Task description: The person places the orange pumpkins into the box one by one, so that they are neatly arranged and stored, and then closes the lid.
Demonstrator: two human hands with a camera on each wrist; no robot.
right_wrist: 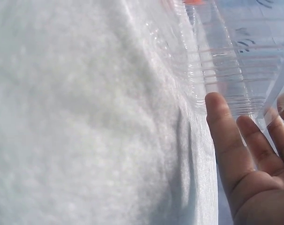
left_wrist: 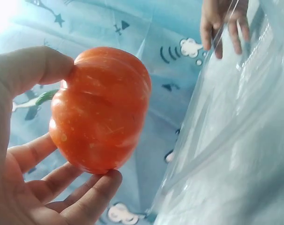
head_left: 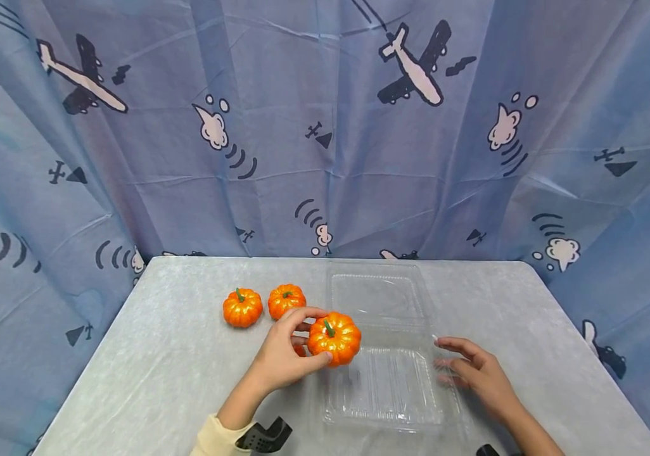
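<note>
My left hand point(head_left: 304, 340) grips a small orange pumpkin point(head_left: 334, 339) with a green stem, thumb below and fingers above, just over the left rim of an open clear plastic clamshell container point(head_left: 389, 415). In the left wrist view the pumpkin point(left_wrist: 100, 108) fills the middle, with my fingertips point(left_wrist: 93, 190) under it. Straight fingers of my right hand point(head_left: 462, 364) touch the container's right rim; the right wrist view shows those fingers point(right_wrist: 226, 136) against the ribbed plastic wall point(right_wrist: 226, 61). Two more pumpkins point(head_left: 242, 307) point(head_left: 287, 299) sit on the table to the left.
A pale grey cloth covers the table point(head_left: 159, 367), whose far edge meets a blue curtain point(head_left: 325, 126) printed with planes and clouds. The container's lid point(head_left: 376, 294) lies flat behind its tray. A sliver of orange point(head_left: 300, 349) shows behind my left fingers.
</note>
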